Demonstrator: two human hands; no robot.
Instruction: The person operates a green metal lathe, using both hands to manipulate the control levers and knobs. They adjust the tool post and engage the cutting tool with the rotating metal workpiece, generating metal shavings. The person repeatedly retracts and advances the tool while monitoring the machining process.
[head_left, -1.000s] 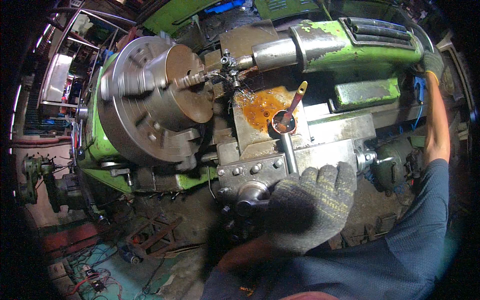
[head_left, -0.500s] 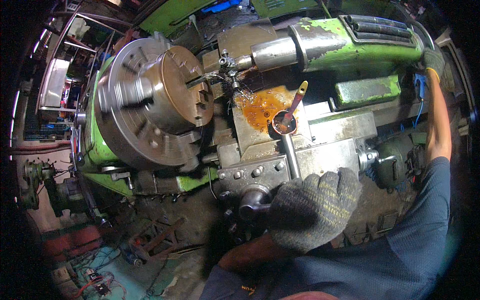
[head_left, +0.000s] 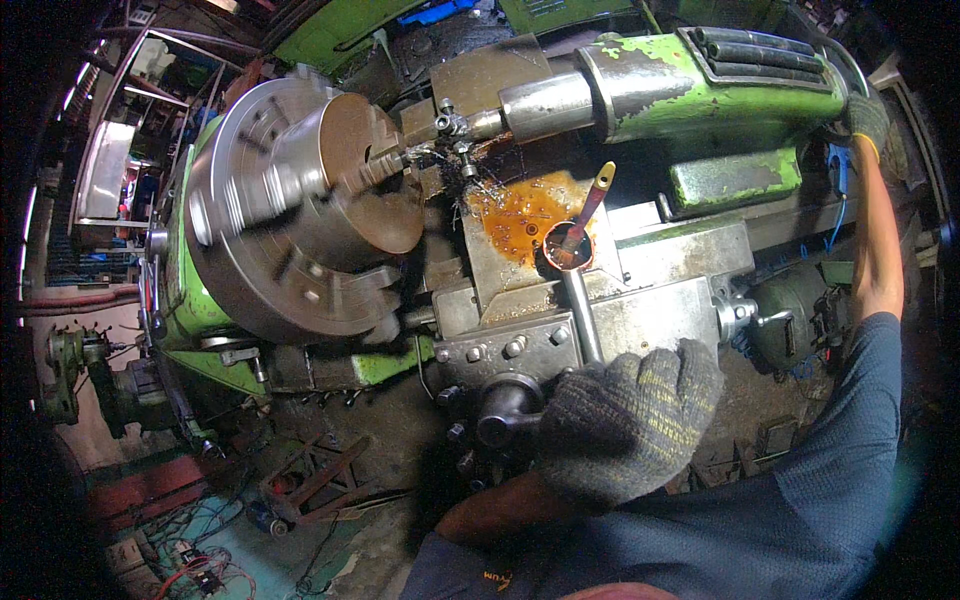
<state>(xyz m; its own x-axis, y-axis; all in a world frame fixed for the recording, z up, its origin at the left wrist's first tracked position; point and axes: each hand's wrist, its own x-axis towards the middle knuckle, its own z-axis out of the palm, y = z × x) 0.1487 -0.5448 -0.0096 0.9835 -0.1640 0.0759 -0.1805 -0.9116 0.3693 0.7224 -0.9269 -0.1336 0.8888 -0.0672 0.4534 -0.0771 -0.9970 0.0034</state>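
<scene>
My left hand (head_left: 630, 425), in a grey knitted glove with yellow flecks, is closed over the end of the tool post lever (head_left: 528, 424). The lever runs from a round hub into the glove; my fingertips are hidden. At the far right, my right hand (head_left: 868, 122), also gloved, is closed on the tailstock handwheel (head_left: 848, 65) of a green lathe. The big chuck (head_left: 290, 210) at left is blurred by turning. A drill chuck with a cross handle (head_left: 455, 128) sits in the tailstock (head_left: 640, 90), facing it. Metal shavings cling below it.
A brush (head_left: 592, 205) stands in a small round cup (head_left: 568, 248) with a metal bar running from it toward my left glove. Brown oil (head_left: 530, 220) and chips cover the plate beside it. Cables and a red-brown metal frame (head_left: 320, 480) lie on the floor at lower left.
The large chuck has turned to another angle, its jaws and streaks blurred differently. Both my hands stay in the same places.
</scene>
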